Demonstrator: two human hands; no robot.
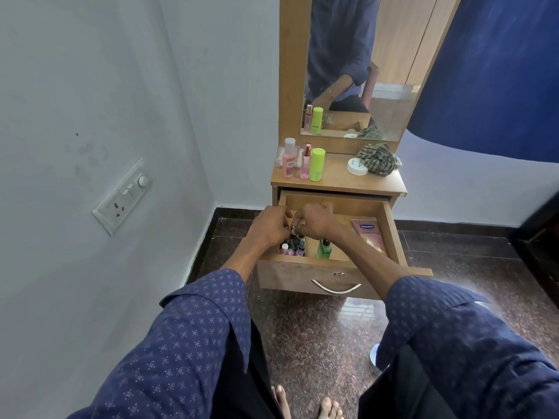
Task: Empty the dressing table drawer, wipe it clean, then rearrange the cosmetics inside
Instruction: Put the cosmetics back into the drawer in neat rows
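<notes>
Hands meet over drawer (390, 225): left hand (270, 226) and right hand (314, 222) both pinch small nail-polish bottles (292, 247), probably packing them upright into the front-left corner.

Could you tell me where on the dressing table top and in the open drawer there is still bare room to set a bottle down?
On the table top, bare wood lies between the lime tube and the white jar. In the drawer, a bare strip runs between the green bottle and the Vaseline pouch. The front-left corner is crowded with nail polish bottles.
</notes>
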